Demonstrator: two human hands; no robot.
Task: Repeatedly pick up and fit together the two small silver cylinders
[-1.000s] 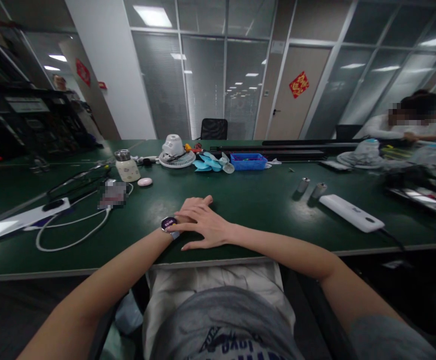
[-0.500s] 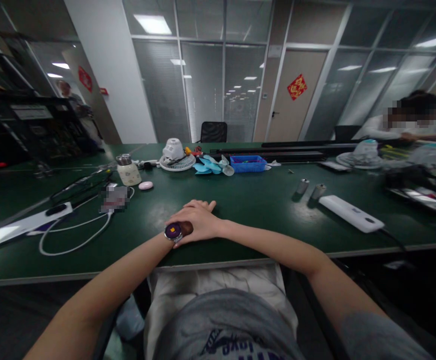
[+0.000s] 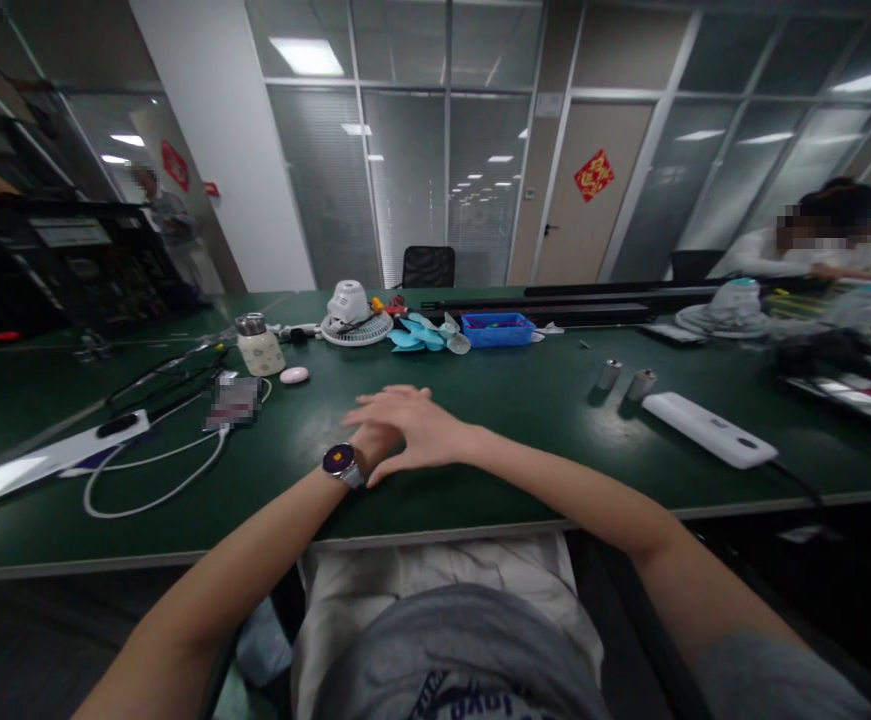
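Observation:
My left hand (image 3: 373,443) rests low over the green table, with a round dark-faced watch (image 3: 339,459) on a light strap at its wrist. Over it lies my right hand (image 3: 427,432), fingers spread and thumb apart, covering most of the left hand. No object shows in the right hand. Only parts of the left fingers peek out beyond the right hand; they look stretched out. Beyond the hands sit a pink oval object (image 3: 294,375) and a cream bottle with a metal lid (image 3: 261,350).
Across the table (image 3: 510,400) stand a white fan body (image 3: 349,303), light-blue fan blades (image 3: 421,333) and a blue basket (image 3: 498,330). Two metal cylinders (image 3: 610,375) and a white power strip (image 3: 709,430) lie right. A white cable (image 3: 157,515) loops left. People sit far right.
My right hand has lifted slightly and spread its fingers, moving off the left wrist, so the watch strap shows more. The view has shifted slightly.

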